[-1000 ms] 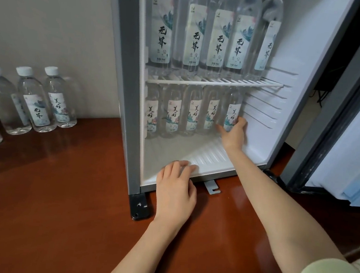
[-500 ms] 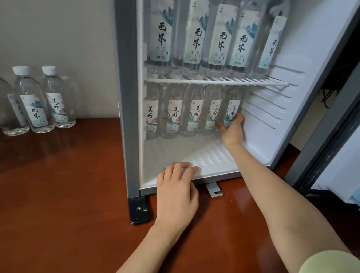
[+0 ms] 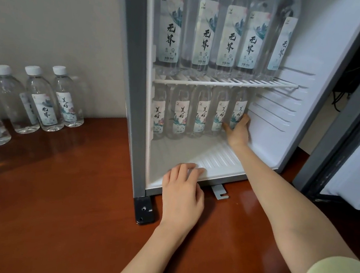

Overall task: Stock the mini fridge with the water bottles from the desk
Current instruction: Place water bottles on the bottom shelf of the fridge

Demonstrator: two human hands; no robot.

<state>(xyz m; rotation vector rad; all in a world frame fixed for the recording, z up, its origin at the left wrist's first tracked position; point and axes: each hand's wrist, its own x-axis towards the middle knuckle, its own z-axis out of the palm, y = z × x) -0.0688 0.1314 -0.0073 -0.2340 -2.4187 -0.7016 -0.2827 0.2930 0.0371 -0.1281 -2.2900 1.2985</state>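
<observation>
The open mini fridge [image 3: 133, 87] stands on the brown desk [image 3: 58, 201]. Several tall water bottles [image 3: 203, 33] fill its wire shelf [image 3: 224, 82]. A row of small bottles [image 3: 180, 116] stands at the back of the fridge floor. My right hand [image 3: 238, 131] reaches deep inside and grips the rightmost small bottle [image 3: 238, 111] in that row. My left hand [image 3: 182, 193] rests flat on the fridge's front lip, fingers straight. More small bottles [image 3: 44, 101] stand on the desk by the wall at the left.
The fridge door [image 3: 340, 129] hangs open at the right. A grey metal bracket [image 3: 219, 191] sticks out under the fridge's front edge, and a black foot [image 3: 144, 210] sits at its left corner. The front half of the fridge floor [image 3: 194, 157] holds nothing.
The view has drifted slightly right and down. My right hand stays on the rightmost small bottle at the back. My left hand has not moved.
</observation>
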